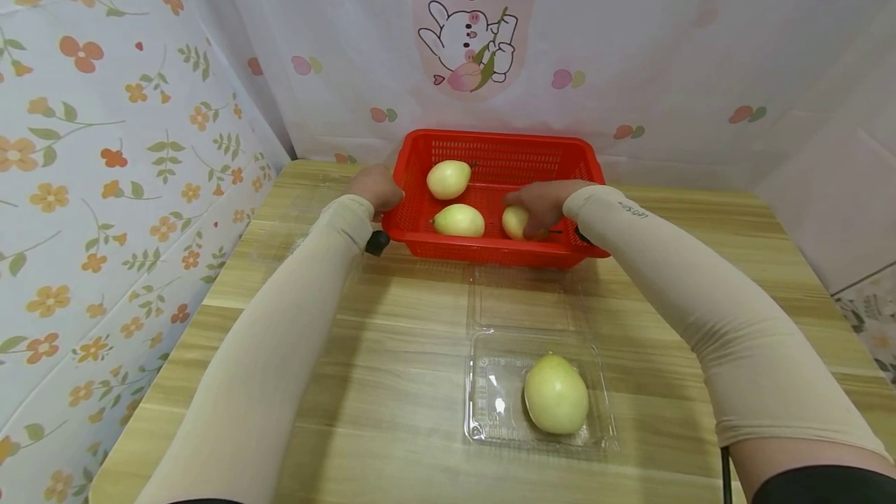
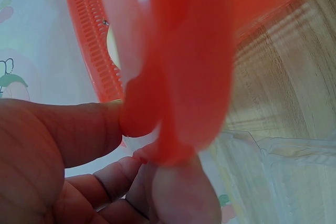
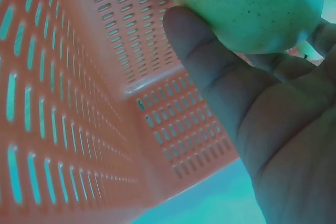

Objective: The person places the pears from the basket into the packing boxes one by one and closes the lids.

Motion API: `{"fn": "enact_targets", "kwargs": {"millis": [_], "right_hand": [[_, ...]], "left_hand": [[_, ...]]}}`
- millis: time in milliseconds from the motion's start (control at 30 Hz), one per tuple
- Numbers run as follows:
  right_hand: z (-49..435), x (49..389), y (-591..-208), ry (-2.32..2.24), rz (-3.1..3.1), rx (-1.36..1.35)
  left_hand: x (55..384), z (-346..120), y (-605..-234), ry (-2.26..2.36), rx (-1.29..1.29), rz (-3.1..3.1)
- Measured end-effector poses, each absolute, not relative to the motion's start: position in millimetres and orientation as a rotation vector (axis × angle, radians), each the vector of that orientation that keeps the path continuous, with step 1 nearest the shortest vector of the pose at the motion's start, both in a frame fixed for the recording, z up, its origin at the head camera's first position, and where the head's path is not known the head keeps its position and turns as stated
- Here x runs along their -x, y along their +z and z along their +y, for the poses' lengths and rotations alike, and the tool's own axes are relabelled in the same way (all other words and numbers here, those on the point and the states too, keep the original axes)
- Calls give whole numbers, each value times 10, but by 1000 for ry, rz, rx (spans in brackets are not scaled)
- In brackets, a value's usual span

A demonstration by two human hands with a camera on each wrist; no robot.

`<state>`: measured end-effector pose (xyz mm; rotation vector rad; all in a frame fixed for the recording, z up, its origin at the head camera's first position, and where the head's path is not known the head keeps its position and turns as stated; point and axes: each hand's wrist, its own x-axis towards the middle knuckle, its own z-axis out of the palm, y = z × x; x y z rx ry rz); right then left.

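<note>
A red plastic basket (image 1: 490, 253) stands at the back of the table with three pale yellow pears inside. My left hand (image 1: 378, 188) pinches the basket's left rim between thumb and fingers, as the left wrist view shows close up. Inside the basket's right part, my right hand (image 1: 547, 202) grips a pear (image 1: 514, 222), its thumb and fingers around the speckled skin (image 3: 252, 9). The other two pears, one upper (image 1: 449, 180) and one lower (image 1: 459, 220), lie in the basket's left half. Another pear (image 1: 556, 395) sits in an open clear plastic box (image 1: 490, 411) nearer to me.
The clear box's lid (image 1: 525, 302) lies folded back toward the basket's front wall. More clear plastic (image 1: 294, 212) lies on the table's left, partly behind my left arm. A printed curtain (image 1: 336, 45) hangs right behind the basket.
</note>
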<state>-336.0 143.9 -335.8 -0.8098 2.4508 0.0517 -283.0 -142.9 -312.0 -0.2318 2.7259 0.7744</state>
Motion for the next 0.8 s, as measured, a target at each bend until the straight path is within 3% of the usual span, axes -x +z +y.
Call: {"fn": "enact_targets", "kwargs": {"millis": [800], "right_hand": [[1537, 3351, -3216, 6, 2548, 798]], "left_hand": [[2811, -1437, -3132, 831, 250, 2712]]}}
